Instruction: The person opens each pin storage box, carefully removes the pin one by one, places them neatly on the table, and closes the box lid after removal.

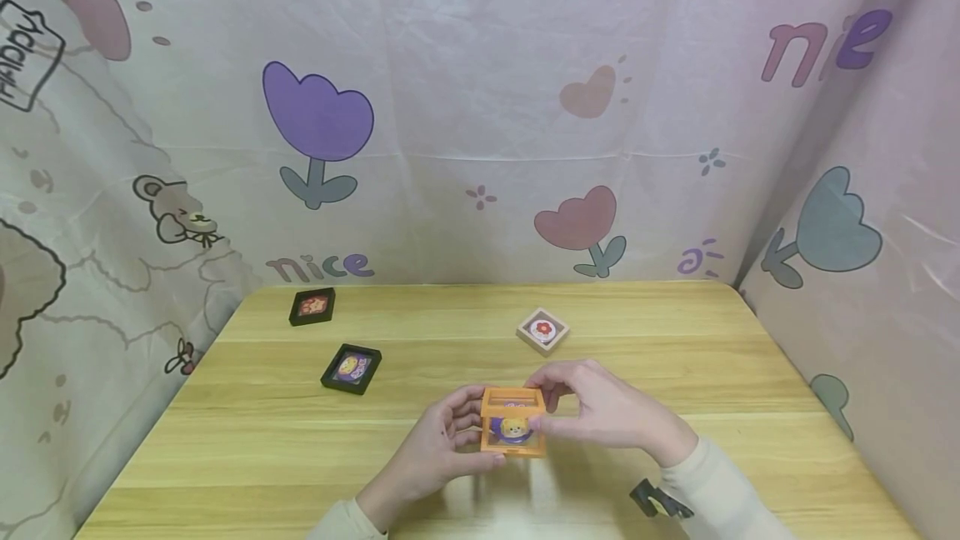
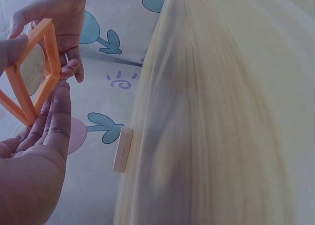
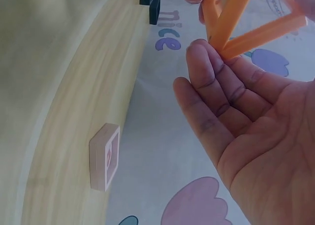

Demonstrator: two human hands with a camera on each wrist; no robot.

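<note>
An orange display frame [image 1: 513, 411], its two halves parted at an angle like an opened case, is held above the table by both hands. A round badge with a yellow cartoon bear on purple [image 1: 514, 430] shows inside it. My left hand [image 1: 438, 448] grips the frame's left side, thumb at the lower edge. From the other side, my right hand [image 1: 600, 407] pinches it, thumb at the front and fingers behind. The right wrist view shows the right fingers under a corner of the orange frame [image 3: 236, 23]; in the left wrist view the badge's pale back [image 2: 32, 70] appears.
Two black frames with badges, one red [image 1: 312, 307] and one yellow and purple [image 1: 352, 369], lie at the left. A pale pink frame with a red flower badge [image 1: 543, 331] lies beyond the hands. Near the right sleeve is a black clip-like piece [image 1: 658, 498]. Printed curtains [image 1: 450, 132] surround the table.
</note>
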